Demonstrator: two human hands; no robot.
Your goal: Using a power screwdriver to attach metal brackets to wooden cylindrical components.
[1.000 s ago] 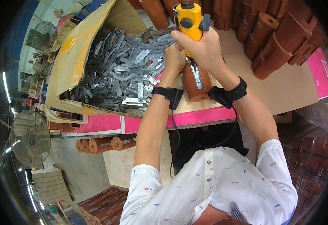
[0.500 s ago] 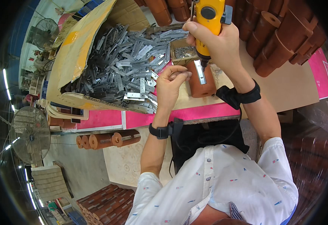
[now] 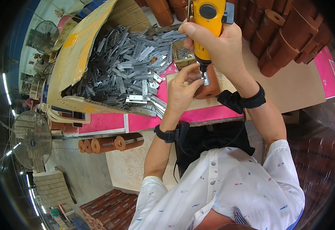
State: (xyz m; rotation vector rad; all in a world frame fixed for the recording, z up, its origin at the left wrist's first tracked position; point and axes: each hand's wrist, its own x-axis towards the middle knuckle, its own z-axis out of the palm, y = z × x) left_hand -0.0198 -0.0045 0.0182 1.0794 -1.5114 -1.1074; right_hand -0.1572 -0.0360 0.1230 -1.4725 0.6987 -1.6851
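My right hand (image 3: pixel 225 50) is wrapped around a yellow electric screwdriver (image 3: pixel 212 30), its black nose and bit pointing down. The bit tip meets a silver metal plate (image 3: pixel 207 81) lying along the top of a brown cylinder (image 3: pixel 210 91). Thumb and forefinger of my left hand (image 3: pixel 180 90) are pinched together right at the bit tip. Whatever they hold there is too small to make out. Part of the plate and cylinder is hidden behind the tool and fingers.
A cardboard box (image 3: pixel 72 57) heaped with metal plates (image 3: pixel 127 69) stands to the left. Behind the cylinder is a small box of screws (image 3: pixel 184 53). Brown cylinders (image 3: pixel 269 34) are stacked at the far right; several more (image 3: pixel 103 145) lie below the table's left edge.
The screwdriver has shifted left and its bit has come down onto the plate. My left hand has moved right, bringing its pinched fingers to the bit tip.
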